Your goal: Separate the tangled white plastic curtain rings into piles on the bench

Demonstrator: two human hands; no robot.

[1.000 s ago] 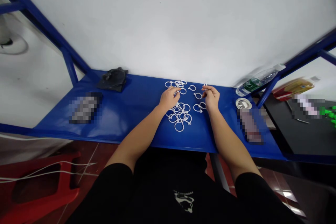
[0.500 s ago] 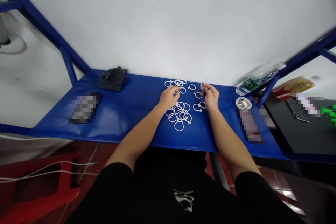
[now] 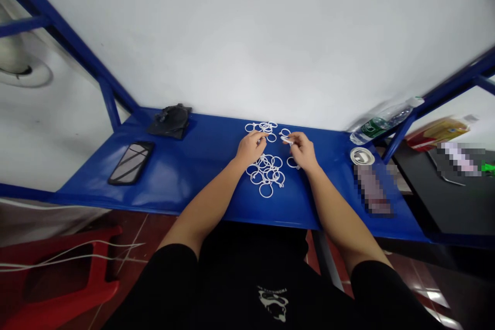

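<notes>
White curtain rings with small eyelets lie in a tangled pile (image 3: 275, 177) at the middle of the blue table (image 3: 204, 165). A smaller cluster of rings (image 3: 266, 127) rests farther back by the wall. Between these two groups is my left hand (image 3: 250, 147), thumb and fingers pinched; what they hold, if anything, is too small to make out. My right hand (image 3: 303, 150) is closed on a white curtain ring (image 3: 286, 140), held tilted, its far part hidden by the fingers. Another loose ring (image 3: 288, 163) lies just below that hand.
On the left are a phone (image 3: 130, 163) and a crumpled black bag (image 3: 172, 121). To the right, a water bottle (image 3: 381, 122) leans by the blue frame, near a white tape roll (image 3: 362, 157) and a blurred-out object (image 3: 373, 190). A red stool (image 3: 98, 273) stands below left.
My right hand has moved left, toward my left hand, and the ring in it now shows more clearly. My left hand stays near the same spot. The view has shifted slightly.
</notes>
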